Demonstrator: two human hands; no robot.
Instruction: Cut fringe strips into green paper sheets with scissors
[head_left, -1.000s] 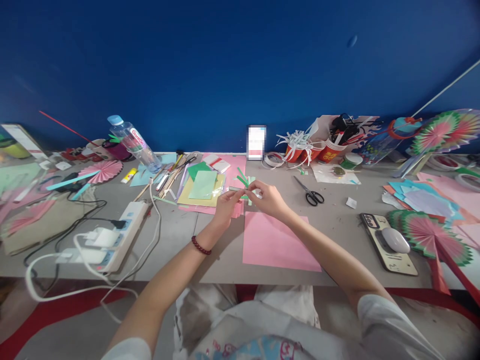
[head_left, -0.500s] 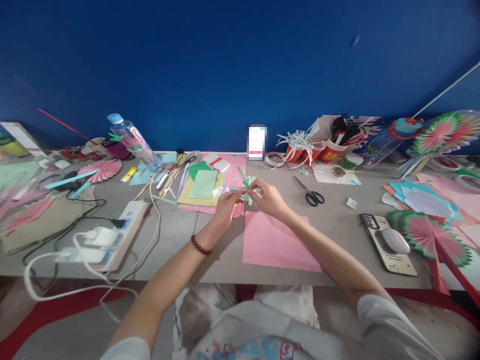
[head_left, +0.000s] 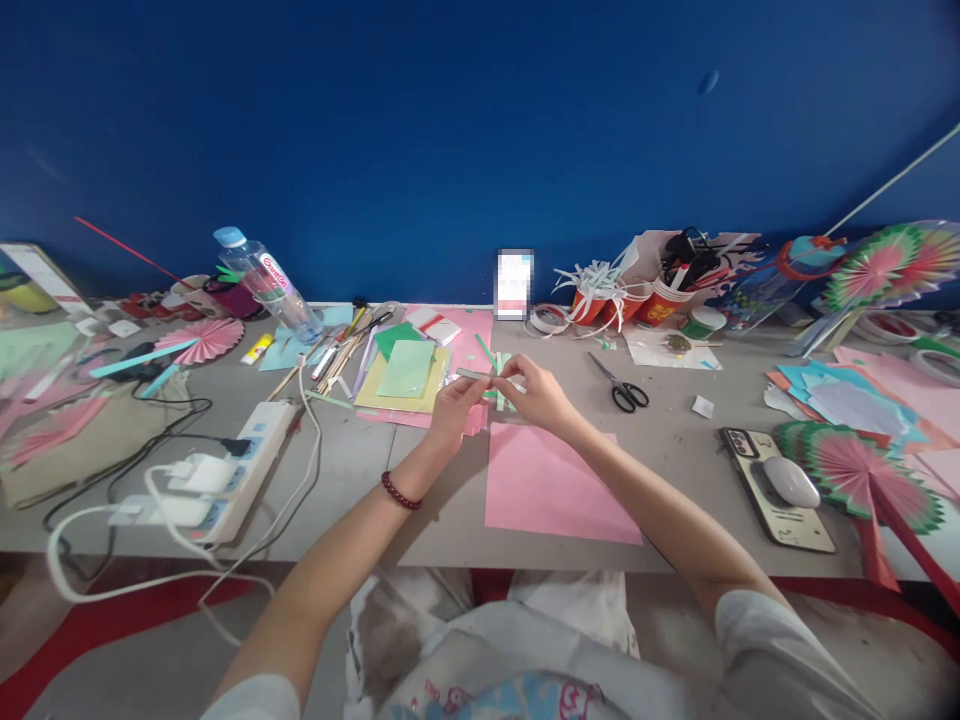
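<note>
My left hand and my right hand meet fingertip to fingertip above the middle of the desk, both in a closed pinch. Between them runs a thin pale paper strip, its end sticking out past my left fingers. Partly behind my right fingers lie several green paper strips. A pink paper sheet rests flat on the desk just below my hands. To their left is a stack of coloured paper with a pale green sheet on top.
Black-handled scissors lie to the right. A phone with a white mouse-like case on it is further right, beside a folded paper fan. At left stand a power strip with cables and a leaning water bottle. Red cups stand at the back.
My fingers have shifted slightly, and more of the thin pale strip now shows above my left fingers. Both arms stay in nearly the same place.
</note>
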